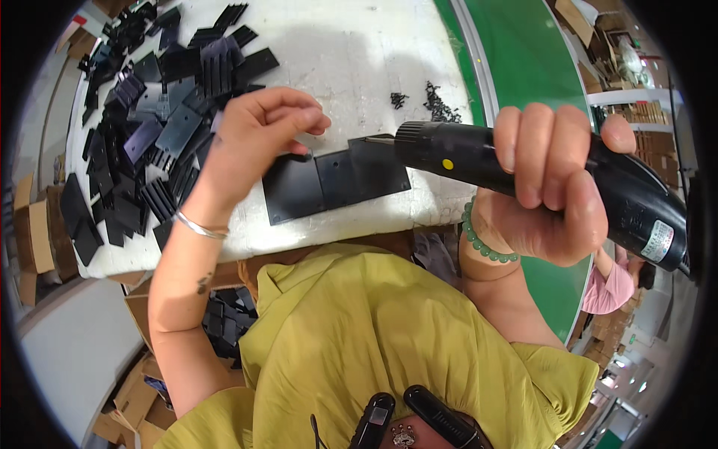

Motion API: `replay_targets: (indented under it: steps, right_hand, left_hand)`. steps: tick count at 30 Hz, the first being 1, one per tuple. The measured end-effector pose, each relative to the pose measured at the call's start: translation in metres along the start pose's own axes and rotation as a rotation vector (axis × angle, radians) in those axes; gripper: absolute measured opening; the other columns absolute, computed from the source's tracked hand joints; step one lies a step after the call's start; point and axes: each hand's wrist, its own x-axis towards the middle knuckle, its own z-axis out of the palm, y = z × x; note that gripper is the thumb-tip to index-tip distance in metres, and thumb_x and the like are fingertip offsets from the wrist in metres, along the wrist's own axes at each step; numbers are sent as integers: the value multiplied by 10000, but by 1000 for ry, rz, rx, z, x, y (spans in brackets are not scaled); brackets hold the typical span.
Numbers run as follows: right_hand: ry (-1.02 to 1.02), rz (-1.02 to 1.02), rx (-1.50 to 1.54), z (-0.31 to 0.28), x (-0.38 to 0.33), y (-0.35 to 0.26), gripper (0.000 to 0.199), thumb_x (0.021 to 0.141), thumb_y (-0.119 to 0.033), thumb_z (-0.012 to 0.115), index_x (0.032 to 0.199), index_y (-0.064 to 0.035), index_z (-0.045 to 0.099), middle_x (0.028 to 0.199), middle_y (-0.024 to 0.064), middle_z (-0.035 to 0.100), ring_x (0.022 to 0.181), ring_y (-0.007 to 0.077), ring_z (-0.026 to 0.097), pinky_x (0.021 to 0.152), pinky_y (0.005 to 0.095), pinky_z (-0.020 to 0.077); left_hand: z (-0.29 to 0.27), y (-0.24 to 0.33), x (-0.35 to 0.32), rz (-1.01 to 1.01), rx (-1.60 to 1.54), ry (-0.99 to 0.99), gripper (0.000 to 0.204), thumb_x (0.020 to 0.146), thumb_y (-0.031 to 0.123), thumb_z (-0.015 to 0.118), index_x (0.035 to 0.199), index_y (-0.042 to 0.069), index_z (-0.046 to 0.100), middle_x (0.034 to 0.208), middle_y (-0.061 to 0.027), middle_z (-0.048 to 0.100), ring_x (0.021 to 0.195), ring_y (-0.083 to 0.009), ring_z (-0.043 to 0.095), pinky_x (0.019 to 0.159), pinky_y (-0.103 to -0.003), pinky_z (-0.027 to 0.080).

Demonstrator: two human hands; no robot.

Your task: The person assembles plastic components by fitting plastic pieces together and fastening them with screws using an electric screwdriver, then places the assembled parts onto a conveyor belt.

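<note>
My right hand (553,172) is wrapped round a black electric screwdriver (449,147) with a yellow dot on its side. Its thin metal bit points left and meets the upper edge of a black plastic panel (292,191), near a corner of a smaller black plate (370,165) lying on it. Over the panel's upper left corner hovers my left hand (273,123), fingers curled in and thumb pressed toward them. Whatever sits between those fingers, if anything, is too small to make out.
Black plastic parts (183,127) lie heaped on the white tabletop (336,52) at the left. Small dark screws (441,105) form a loose pile at the far right. Beyond runs a green surface (535,60) with a metal rail. A cardboard box (138,310) of black pieces stands below the table.
</note>
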Motion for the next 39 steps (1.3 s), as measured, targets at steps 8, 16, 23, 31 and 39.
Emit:
replay_targets:
  steps: [8,16,23,31,39]
  right_hand:
    - [-13,189,-206,26,-2,24,413,768,-79,454,1180,-88,419,605,-20,387,503,92,376,543,268,341]
    - [-125,262,-299,36,6,27,387,758,-87,472,1141,-71,425,602,-10,399,486,100,394,529,278,355]
    - [-181,301,-258,47,14,37,353,742,-63,492,1088,-47,420,609,14,415,488,102,385,513,273,350]
    - [-58,400,-381,65,18,35,257,731,-41,495,972,-58,408,598,22,407,468,104,359,494,273,344]
    - [-45,405,-415,65,19,37,258,719,-45,481,967,-57,410,589,17,394,454,103,353,484,268,338]
  left_hand:
    - [-14,-5,-14,118,289,-60,141,859,82,582,955,10,657,832,-34,652,728,-86,580,670,-209,464]
    - [0,-13,-18,490,757,134,342,658,207,785,877,-24,663,790,-133,652,712,-239,627,669,-289,482]
    - [1,-14,-13,203,700,-99,430,613,282,797,786,-80,641,685,-237,594,671,-348,612,645,-362,482]
    - [4,-14,-13,173,669,-64,389,630,249,779,842,-54,658,749,-215,628,720,-326,626,691,-353,480]
    - [4,-14,-15,114,693,-67,387,634,269,773,851,-31,662,776,-203,636,736,-323,622,689,-346,472]
